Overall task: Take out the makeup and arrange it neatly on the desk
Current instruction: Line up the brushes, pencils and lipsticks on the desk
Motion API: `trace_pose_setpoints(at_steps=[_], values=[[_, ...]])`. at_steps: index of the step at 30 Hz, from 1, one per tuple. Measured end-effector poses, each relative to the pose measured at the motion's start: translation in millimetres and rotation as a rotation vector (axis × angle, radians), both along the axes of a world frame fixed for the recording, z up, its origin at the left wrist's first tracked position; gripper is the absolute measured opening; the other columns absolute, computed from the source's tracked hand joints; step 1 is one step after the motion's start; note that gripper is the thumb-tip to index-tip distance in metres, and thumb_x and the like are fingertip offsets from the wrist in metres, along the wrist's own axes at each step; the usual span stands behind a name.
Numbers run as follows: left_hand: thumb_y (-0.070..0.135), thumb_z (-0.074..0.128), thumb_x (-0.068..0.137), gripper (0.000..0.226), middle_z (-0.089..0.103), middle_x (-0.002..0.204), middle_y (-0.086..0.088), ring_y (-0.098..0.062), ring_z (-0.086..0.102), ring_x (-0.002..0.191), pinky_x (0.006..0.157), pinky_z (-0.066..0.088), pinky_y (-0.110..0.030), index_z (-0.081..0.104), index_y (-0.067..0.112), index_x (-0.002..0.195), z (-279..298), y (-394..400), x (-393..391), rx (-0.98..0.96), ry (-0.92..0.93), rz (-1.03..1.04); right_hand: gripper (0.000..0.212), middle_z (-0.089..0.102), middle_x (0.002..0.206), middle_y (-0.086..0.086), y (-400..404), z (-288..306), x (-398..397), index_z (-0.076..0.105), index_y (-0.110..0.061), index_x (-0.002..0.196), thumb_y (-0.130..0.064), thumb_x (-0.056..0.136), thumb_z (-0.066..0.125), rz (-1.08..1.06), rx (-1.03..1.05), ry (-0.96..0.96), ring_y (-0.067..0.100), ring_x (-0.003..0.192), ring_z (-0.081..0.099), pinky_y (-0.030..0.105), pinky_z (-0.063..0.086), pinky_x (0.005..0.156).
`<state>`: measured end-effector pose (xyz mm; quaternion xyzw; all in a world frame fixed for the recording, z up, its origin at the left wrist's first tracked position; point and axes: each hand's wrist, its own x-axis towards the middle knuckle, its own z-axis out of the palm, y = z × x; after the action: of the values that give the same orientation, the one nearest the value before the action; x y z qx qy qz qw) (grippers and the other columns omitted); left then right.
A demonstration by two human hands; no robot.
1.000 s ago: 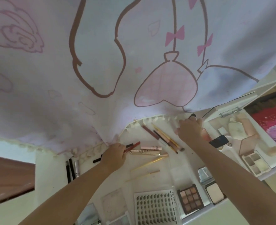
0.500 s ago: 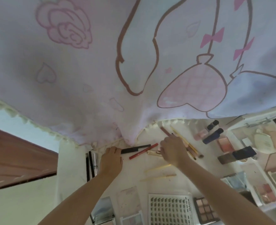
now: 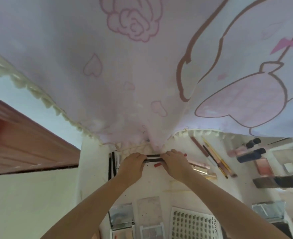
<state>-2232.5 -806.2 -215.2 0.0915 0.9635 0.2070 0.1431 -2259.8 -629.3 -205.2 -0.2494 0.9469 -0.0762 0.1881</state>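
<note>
Both hands on dark pencils at the desk's far edge.

The left hand (image 3: pixel 131 167) and right hand (image 3: pixel 174 163) each pinch an end of two dark pencils (image 3: pixel 153 157) lying side by side, just under the curtain (image 3: pixel 125 83) hem; a red pencil (image 3: pixel 157 164) lies beside them. More pencils (image 3: pixel 211 156) fan out toward the right, tubes (image 3: pixel 249 152) beyond them, and palettes (image 3: pixel 151 232) sit along the desk's (image 3: pixel 94 169) near edge.

Pale curtain (image 3: pixel 125 75) with pink rose, hearts and bows is hanging over the far side of the white bench (image 3: pixel 94 169), its tasselled hem trailing on it. Reddish-brown wooden frame (image 3: pixel 21 144) is running along the left.
</note>
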Motion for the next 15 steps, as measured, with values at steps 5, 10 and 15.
trace_pose_setpoints(at_steps=[5,10,15], values=[[0.015,0.04,0.096,0.025,0.052,0.088,0.0,-0.01,0.042,0.077,0.066,0.025,-0.012,0.057,0.007,0.112,45,-7,8,0.248,0.038,-0.059,0.029,0.065,0.091,0.008,19,51,6,0.055,-0.008,0.105,-0.031,0.096,0.039,0.002,-0.163,-0.188,0.019,0.072,0.055,0.024,0.04,0.06],[0.017,0.033,0.098,0.026,0.04,0.071,0.011,0.0,0.036,0.064,0.064,0.029,-0.01,0.055,0.004,0.101,91,-5,20,0.263,0.094,-0.156,0.026,0.043,0.059,-0.011,34,107,22,0.052,-0.016,0.079,-0.031,0.096,0.038,-0.054,-0.318,-0.242,0.018,0.061,0.05,0.024,0.043,0.082],[0.016,0.035,0.097,0.03,0.034,0.059,0.015,0.001,0.033,0.053,0.064,0.034,-0.008,0.034,0.033,0.071,127,-4,39,0.24,0.202,-0.288,0.028,0.039,0.054,-0.012,45,136,43,0.049,-0.015,0.078,-0.032,0.096,0.035,-0.016,-0.317,-0.181,0.007,0.051,0.044,0.041,0.032,0.107]])
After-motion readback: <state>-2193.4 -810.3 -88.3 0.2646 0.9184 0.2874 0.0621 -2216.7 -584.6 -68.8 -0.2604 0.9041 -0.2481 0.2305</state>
